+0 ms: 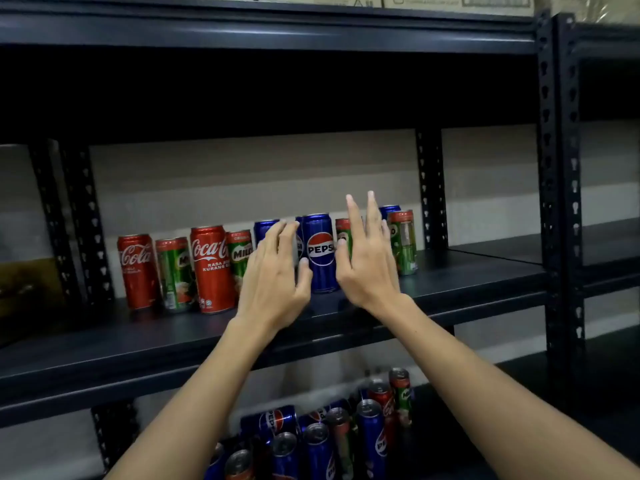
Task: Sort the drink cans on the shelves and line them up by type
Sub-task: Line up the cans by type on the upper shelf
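A mixed row of cans stands on the dark middle shelf (467, 278). From the left: a red Coca-Cola can (137, 270), a green Milo can (174, 273), a taller Coca-Cola can (211, 268), another Milo can (239, 254), then blue Pepsi cans. The front Pepsi can (320, 252) stands between my hands. My left hand (273, 278) hovers at its left, fingers relaxed and spread, holding nothing. My right hand (369, 258) is at its right with straight fingers, partly hiding a Milo can (343, 237). Another Milo can (403, 242) and a Pepsi can (389, 211) stand farther right.
On the lower shelf a jumbled cluster of Pepsi, Coca-Cola and Milo cans (322, 441) stands, one Pepsi can (270, 420) lying on its side. A black upright post (559, 168) bounds the shelf at right. Cardboard boxes (460, 1) sit on the top shelf.
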